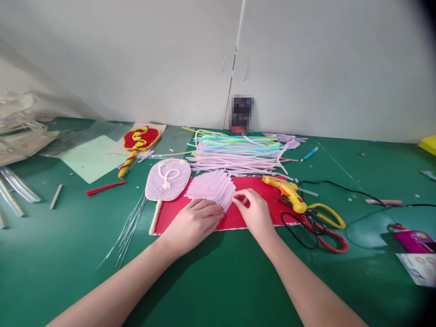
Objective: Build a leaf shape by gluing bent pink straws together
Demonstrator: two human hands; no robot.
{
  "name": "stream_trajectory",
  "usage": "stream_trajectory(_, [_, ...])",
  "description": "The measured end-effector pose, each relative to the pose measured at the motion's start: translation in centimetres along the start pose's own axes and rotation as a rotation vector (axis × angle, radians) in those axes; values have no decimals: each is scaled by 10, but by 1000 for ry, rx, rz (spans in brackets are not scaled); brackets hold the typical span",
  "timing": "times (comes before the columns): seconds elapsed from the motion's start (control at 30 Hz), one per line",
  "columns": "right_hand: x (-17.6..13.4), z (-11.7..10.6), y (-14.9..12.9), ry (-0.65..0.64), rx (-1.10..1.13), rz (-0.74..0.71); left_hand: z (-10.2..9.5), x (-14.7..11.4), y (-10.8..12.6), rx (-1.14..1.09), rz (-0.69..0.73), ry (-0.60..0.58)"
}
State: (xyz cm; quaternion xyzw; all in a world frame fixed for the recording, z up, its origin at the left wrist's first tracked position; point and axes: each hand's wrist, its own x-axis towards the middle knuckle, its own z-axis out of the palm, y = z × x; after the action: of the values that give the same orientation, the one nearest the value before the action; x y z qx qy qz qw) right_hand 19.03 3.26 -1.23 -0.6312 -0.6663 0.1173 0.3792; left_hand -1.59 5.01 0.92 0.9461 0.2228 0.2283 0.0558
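A lilac pipe-cleaner panel [213, 187], its rows meeting in a V pattern, lies on a red board [252, 222]. My left hand [194, 222] is closed over the panel's lower edge, fingers together and the thumb partly hidden. At the right edge my right hand [254, 210] pinches with thumb and forefinger. Just left of the panel rests a finished-looking lilac fan [155, 179] with a cream twisted handle and cream cord decoration. Behind it spreads a pile of lilac, mint and yellow pipe cleaners [238, 159].
A yellow glue gun [289, 193] with black cable lies over red-and-yellow-handled scissors [335, 243] at right. Thin wires [127, 231] fan out at left. Farther back lie a red and yellow fan [141, 137] and pale green paper [93, 159]. A blurred phone-like object [241, 113] leans on the wall.
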Motion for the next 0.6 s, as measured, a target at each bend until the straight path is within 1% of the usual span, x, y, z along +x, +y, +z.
stream_trajectory(0.13, [0,-1,-3,16,27,32,1,0,0,-17,-15,-5])
stream_trajectory(0.3, [1,-3,-3,79,61,75,1,1,0,-59,-41,-11])
stream_trajectory(0.6, [2,-3,-1,62,27,36,2,-1,-2,-99,-58,-23])
